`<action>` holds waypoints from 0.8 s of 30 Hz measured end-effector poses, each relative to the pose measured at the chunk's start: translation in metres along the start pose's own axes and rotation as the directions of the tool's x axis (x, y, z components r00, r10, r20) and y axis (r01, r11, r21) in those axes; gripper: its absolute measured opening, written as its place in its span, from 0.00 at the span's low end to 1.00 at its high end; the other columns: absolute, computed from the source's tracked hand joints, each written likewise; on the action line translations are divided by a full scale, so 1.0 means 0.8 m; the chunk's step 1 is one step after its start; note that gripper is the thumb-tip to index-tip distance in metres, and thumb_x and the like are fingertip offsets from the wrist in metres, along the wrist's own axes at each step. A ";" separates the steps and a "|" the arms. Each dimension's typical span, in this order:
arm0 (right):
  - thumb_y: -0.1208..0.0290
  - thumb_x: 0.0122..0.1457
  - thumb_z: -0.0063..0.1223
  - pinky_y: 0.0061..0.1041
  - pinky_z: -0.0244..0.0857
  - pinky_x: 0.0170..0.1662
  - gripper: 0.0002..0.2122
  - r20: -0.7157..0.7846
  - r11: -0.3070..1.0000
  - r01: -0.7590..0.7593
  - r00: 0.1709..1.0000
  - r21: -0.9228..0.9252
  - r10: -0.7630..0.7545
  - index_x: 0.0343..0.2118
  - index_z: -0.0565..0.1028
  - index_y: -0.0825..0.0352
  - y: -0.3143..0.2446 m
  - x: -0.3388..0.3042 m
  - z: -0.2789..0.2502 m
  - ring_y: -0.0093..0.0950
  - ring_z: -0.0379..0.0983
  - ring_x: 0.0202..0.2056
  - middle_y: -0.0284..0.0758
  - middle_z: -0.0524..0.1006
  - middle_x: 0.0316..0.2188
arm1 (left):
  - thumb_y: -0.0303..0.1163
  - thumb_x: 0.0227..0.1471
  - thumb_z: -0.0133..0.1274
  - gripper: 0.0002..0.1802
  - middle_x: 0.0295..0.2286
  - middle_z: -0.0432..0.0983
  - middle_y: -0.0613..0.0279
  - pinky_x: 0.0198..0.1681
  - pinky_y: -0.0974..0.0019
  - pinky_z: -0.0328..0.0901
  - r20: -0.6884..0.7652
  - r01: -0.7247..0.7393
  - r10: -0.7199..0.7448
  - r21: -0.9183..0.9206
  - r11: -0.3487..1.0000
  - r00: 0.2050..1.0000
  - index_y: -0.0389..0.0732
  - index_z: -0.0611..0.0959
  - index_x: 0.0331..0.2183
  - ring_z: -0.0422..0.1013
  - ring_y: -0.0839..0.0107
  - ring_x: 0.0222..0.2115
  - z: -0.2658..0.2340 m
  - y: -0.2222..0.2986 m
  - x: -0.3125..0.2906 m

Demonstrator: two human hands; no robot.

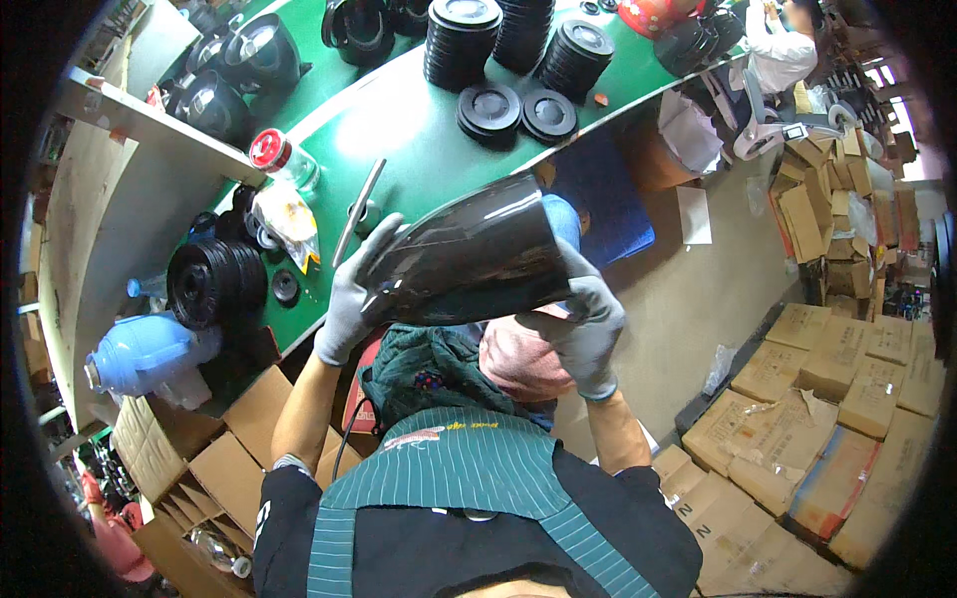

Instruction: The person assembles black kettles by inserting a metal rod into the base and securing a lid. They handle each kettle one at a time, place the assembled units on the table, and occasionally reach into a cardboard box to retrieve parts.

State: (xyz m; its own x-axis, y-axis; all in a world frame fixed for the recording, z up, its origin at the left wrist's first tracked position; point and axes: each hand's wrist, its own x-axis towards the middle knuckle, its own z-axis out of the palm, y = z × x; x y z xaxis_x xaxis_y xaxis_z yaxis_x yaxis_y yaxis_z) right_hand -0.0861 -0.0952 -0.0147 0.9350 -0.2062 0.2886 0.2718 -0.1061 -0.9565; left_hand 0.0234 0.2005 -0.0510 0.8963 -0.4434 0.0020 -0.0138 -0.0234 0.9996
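Note:
A large, glossy black hollow piece [474,254], wide at one end and tapering at the other, is held up over my lap, in front of the green table [374,110]. My left hand [351,299], in a grey glove, grips its narrower left end. At the wide right end, my right hand [590,334], gloved alike, closes around the lower edge. The fingers of both hands are partly hidden by the piece. Just beyond my left hand a thin metal rod [359,211] slants up from the table.
Stacks of black round lids [463,50] stand along the far table. A red-lidded jar [283,157], a stack of black discs [214,282] and a blue jug [150,354] lie at left. An open carton [234,478] is beside me; taped cartons [778,439] fill the right. A person [783,55] sits at far right.

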 end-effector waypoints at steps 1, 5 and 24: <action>0.88 0.45 0.75 0.37 0.71 0.63 0.22 0.014 0.998 -0.007 1.000 0.061 0.006 0.44 0.79 0.69 0.001 -0.004 0.007 0.37 0.73 0.63 0.50 0.72 0.66 | 0.39 0.54 0.69 0.40 0.60 0.72 0.50 0.65 0.62 0.64 -0.067 -0.017 0.018 0.026 1.000 0.998 0.30 0.75 0.63 0.71 0.65 0.59 0.003 -0.006 -0.001; 0.86 0.45 0.77 0.36 0.70 0.64 0.20 0.032 0.998 0.056 0.998 -0.013 -0.056 0.42 0.80 0.68 0.003 -0.009 0.037 0.37 0.72 0.64 0.50 0.72 0.66 | 0.46 0.50 0.67 0.35 0.47 0.84 0.53 0.57 0.64 0.71 -0.193 0.001 0.013 0.070 0.998 0.981 0.29 0.84 0.53 0.79 0.67 0.48 0.003 -0.016 0.016; 0.29 0.48 0.65 0.62 0.47 0.66 0.56 0.298 0.124 0.288 0.952 -0.950 0.067 0.73 0.61 0.64 0.326 0.348 0.054 0.59 0.58 0.67 0.64 0.62 0.66 | 0.30 0.49 0.59 0.19 0.44 0.84 0.51 0.52 0.47 0.77 0.187 -0.381 0.622 0.904 0.193 0.760 0.39 0.88 0.44 0.82 0.54 0.46 -0.072 0.063 0.031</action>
State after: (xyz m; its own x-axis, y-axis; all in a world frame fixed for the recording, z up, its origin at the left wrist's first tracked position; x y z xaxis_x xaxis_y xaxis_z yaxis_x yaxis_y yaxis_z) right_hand 0.2548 -0.1382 -0.1856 0.9765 0.0860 0.1976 0.0866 -0.9962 0.0055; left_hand 0.0707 0.2396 0.0011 0.5895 -0.5195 0.6185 -0.7451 -0.6455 0.1679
